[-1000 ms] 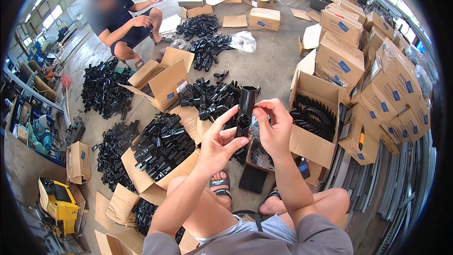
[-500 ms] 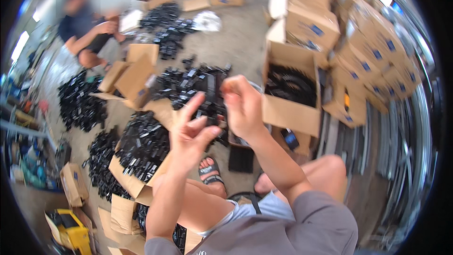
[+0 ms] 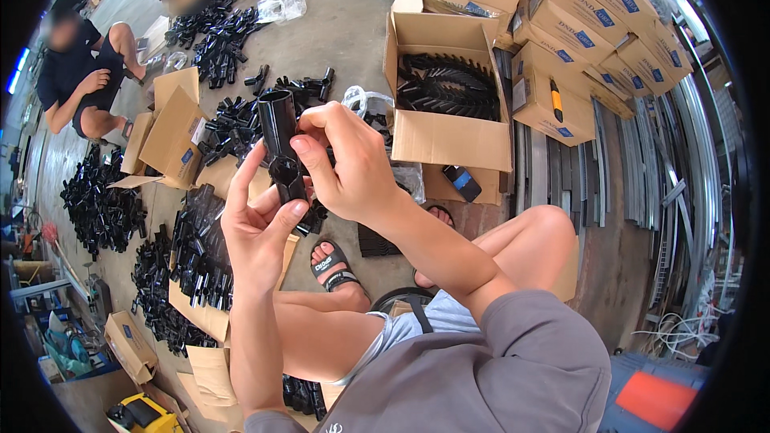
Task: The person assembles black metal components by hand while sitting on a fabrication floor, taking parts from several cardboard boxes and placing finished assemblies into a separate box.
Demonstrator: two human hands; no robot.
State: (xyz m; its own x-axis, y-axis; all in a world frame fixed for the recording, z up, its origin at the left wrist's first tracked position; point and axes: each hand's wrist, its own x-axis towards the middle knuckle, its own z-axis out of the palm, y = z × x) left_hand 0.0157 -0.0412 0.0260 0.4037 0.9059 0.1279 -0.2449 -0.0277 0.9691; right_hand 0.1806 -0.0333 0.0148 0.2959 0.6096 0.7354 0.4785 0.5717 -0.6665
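Note:
Both my hands hold one black plastic tube fitting (image 3: 279,135) up in front of me. My left hand (image 3: 258,220) cups its lower end from below, thumb and fingers spread around it. My right hand (image 3: 346,162) grips the fitting from the right, with the fingers curled over its middle. The tube's open round end points up and away. Below it lie heaps of similar black fittings (image 3: 239,124) on the concrete floor. An open cardboard box (image 3: 449,138) holding black curved parts stands just right of my hands.
Flattened cardboard (image 3: 172,132) and piles of black parts (image 3: 96,204) cover the floor to the left. Another person (image 3: 80,80) sits on the floor at far left. Stacked closed boxes (image 3: 585,24) and metal rails (image 3: 642,168) line the right. My sandalled foot (image 3: 333,265) rests below.
The view has swung and drawn closer to my hands. My hands have stayed on the black fitting, turning it so its open end faces up; the left hand has closed in under it.

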